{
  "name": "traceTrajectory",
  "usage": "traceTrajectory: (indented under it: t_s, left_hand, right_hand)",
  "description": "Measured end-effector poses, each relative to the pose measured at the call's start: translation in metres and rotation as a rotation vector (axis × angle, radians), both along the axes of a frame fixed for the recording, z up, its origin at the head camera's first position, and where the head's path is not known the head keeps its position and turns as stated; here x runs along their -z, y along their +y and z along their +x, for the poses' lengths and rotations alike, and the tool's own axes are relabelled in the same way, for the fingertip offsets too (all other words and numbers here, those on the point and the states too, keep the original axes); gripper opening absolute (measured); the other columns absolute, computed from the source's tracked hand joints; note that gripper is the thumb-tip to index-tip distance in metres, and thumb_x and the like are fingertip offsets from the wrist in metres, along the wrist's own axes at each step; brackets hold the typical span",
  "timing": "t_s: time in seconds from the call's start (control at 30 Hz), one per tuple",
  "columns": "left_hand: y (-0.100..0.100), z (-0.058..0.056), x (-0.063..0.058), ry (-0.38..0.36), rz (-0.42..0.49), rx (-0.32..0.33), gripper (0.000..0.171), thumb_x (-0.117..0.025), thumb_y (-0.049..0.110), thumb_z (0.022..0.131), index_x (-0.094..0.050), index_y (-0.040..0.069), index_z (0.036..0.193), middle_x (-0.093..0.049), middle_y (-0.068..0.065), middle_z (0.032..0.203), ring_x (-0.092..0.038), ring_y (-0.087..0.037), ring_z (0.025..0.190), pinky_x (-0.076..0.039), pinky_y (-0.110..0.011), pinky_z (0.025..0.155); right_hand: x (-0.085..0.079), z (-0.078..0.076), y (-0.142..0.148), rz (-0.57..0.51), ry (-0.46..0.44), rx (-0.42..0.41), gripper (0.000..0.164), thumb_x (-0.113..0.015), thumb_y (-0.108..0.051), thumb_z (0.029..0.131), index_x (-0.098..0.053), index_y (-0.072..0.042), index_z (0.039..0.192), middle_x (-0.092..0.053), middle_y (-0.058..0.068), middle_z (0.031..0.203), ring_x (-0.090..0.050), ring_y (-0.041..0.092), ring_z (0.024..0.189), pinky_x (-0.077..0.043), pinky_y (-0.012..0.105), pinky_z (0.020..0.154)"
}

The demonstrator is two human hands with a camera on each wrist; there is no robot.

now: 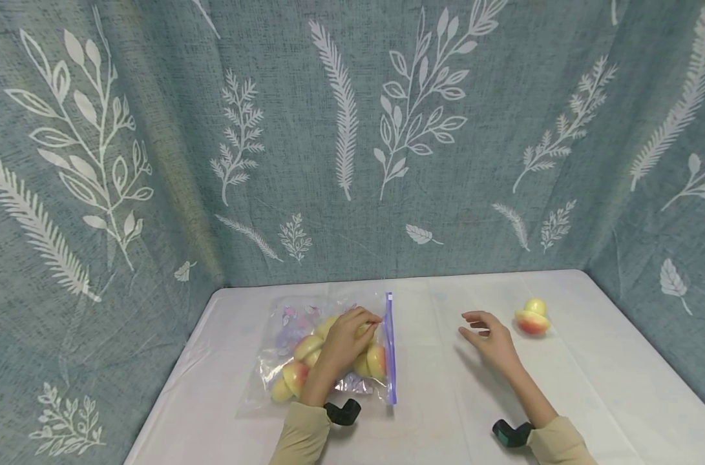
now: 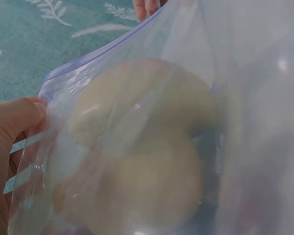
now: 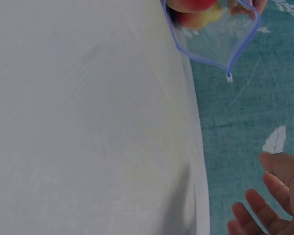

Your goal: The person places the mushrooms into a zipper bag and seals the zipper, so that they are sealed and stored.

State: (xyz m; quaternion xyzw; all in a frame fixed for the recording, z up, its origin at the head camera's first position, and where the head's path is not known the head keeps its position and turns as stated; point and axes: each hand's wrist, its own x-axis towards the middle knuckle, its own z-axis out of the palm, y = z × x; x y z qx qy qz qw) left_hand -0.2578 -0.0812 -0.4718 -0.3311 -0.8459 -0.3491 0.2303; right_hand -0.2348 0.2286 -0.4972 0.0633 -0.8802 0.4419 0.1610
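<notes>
A clear zip bag (image 1: 390,352) with a purple closure strip lies on the left half of the table, holding several yellow-and-red peach-like fruits (image 1: 309,347). My left hand (image 1: 347,339) pinches the bag's film near its mouth. In the left wrist view, the thumb (image 2: 32,111) presses the film just below the strip. The bag's mouth (image 3: 240,51) gapes in the right wrist view. Held above the table, my right hand (image 1: 493,341) has loosely bent fingers and nothing in them. Just right of it lies a yellow-and-red peach-like fruit (image 1: 532,321) with a rounded yellow piece (image 1: 535,306) behind it.
A white cloth (image 1: 433,413) covers the table. Behind and at both sides hangs a teal curtain (image 1: 305,129) with white leaf prints. Dark wrist devices (image 1: 343,412) sit on both forearms.
</notes>
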Motion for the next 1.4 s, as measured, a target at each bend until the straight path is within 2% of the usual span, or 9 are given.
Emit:
traceTrajectory:
  t_s: [0.2, 0.53, 0.83, 1.03, 1.13, 1.27, 1.4]
  left_hand:
    - [-0.001, 0.0, 0.001, -0.008, -0.002, 0.004, 0.009, -0.064, 0.011, 0.087, -0.069, 0.012, 0.094, -0.066, 0.004, 0.09, -0.062, -0.012, 0.09, -0.039, -0.039, 0.104]
    - [-0.002, 0.003, 0.001, 0.005, -0.009, -0.005, 0.008, -0.064, 0.013, 0.087, -0.069, 0.013, 0.093, -0.065, 0.005, 0.091, -0.062, -0.011, 0.09, -0.037, -0.033, 0.106]
    - [-0.002, 0.003, 0.0, -0.011, 0.0, 0.018, 0.009, -0.063, 0.012, 0.088, -0.069, 0.012, 0.094, -0.066, 0.003, 0.091, -0.062, -0.013, 0.091, -0.039, -0.041, 0.103]
    - [-0.002, 0.002, 0.0, -0.032, -0.02, -0.001, 0.01, -0.062, 0.014, 0.089, -0.069, 0.014, 0.095, -0.066, 0.005, 0.092, -0.062, -0.011, 0.093, -0.04, -0.034, 0.104]
    - [-0.002, 0.002, 0.0, -0.024, -0.02, -0.003, 0.009, -0.063, 0.014, 0.088, -0.069, 0.014, 0.095, -0.066, 0.005, 0.092, -0.062, -0.011, 0.092, -0.041, -0.035, 0.102]
    - [-0.001, 0.003, -0.001, -0.009, -0.024, -0.001, 0.009, -0.064, 0.012, 0.087, -0.069, 0.013, 0.094, -0.066, 0.004, 0.091, -0.062, -0.012, 0.091, -0.038, -0.036, 0.105]
    - [0.0, 0.004, -0.002, -0.021, -0.026, -0.004, 0.009, -0.064, 0.012, 0.087, -0.069, 0.013, 0.094, -0.066, 0.004, 0.091, -0.062, -0.012, 0.091, -0.036, -0.033, 0.107]
  right_hand:
    - [0.002, 0.004, 0.005, -0.015, 0.038, 0.081, 0.034, -0.07, -0.016, 0.083, -0.061, 0.0, 0.11, -0.063, 0.02, 0.108, -0.061, 0.034, 0.095, -0.049, 0.048, 0.08]
    - [0.004, 0.011, 0.015, 0.001, 0.061, 0.212, 0.036, -0.072, -0.019, 0.081, -0.06, -0.002, 0.111, -0.062, 0.018, 0.108, -0.059, 0.034, 0.095, -0.044, 0.044, 0.081]
    - [0.007, 0.019, 0.026, -0.021, 0.102, 0.287, 0.037, -0.072, -0.017, 0.081, -0.06, 0.0, 0.111, -0.061, 0.02, 0.108, -0.056, 0.036, 0.098, -0.044, 0.046, 0.085]
    - [0.005, 0.022, 0.031, -0.013, 0.127, 0.343, 0.037, -0.072, -0.016, 0.081, -0.06, 0.001, 0.111, -0.061, 0.019, 0.107, -0.054, 0.033, 0.1, -0.043, 0.043, 0.088]
    - [0.004, 0.024, 0.033, 0.008, 0.118, 0.393, 0.037, -0.072, -0.019, 0.081, -0.06, 0.0, 0.111, -0.061, 0.018, 0.108, -0.055, 0.033, 0.1, -0.043, 0.044, 0.088]
    - [0.001, 0.028, 0.037, 0.036, 0.138, 0.452, 0.036, -0.072, -0.021, 0.081, -0.061, -0.002, 0.109, -0.061, 0.019, 0.105, -0.056, 0.034, 0.097, -0.042, 0.046, 0.084]
    - [-0.002, 0.03, 0.042, 0.018, 0.156, 0.483, 0.034, -0.071, -0.021, 0.081, -0.062, -0.002, 0.108, -0.06, 0.02, 0.102, -0.053, 0.035, 0.096, -0.038, 0.047, 0.081]
